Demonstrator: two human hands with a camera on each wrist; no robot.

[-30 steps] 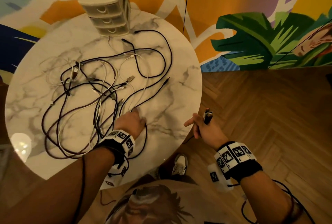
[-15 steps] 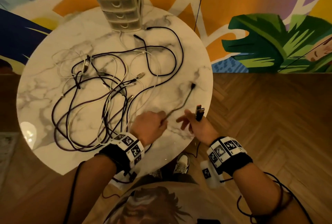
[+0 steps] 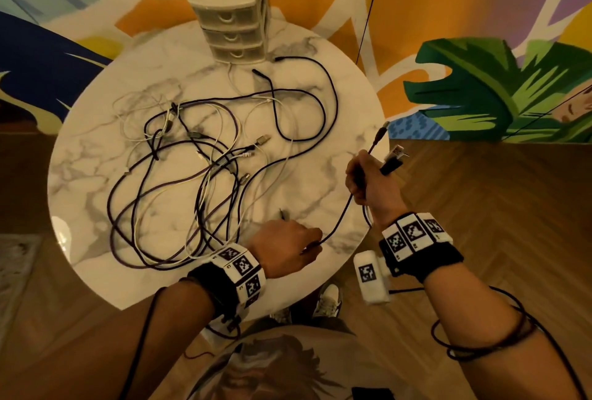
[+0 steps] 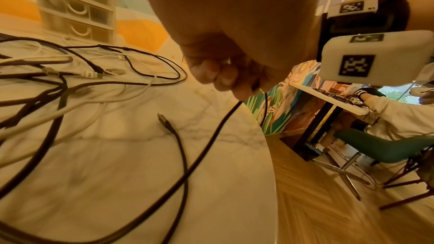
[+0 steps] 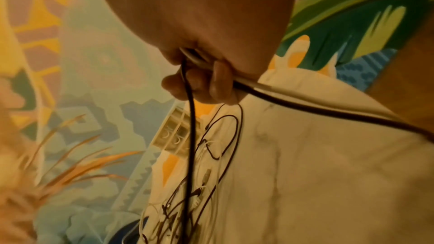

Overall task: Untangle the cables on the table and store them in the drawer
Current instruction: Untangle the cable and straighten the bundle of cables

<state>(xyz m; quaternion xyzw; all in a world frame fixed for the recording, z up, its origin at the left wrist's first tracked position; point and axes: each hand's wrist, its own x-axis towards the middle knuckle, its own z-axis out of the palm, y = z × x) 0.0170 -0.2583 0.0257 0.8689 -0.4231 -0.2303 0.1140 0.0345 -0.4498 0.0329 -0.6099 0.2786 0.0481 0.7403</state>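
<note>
Black cable (image 3: 341,217) strung taut between right hand (image 3: 371,181) and left hand (image 3: 285,247), both curled tight on it; tangle (image 3: 192,181) leftward, nearer left.

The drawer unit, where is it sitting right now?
In the head view the drawer unit stands at the far edge of the round marble table, just beyond the tangle of cables, its three drawers all closed.

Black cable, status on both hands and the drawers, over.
Left hand and right hand both grip one black cable, lifted off the table. Other cables remain tangled there. Drawers all closed.
</note>
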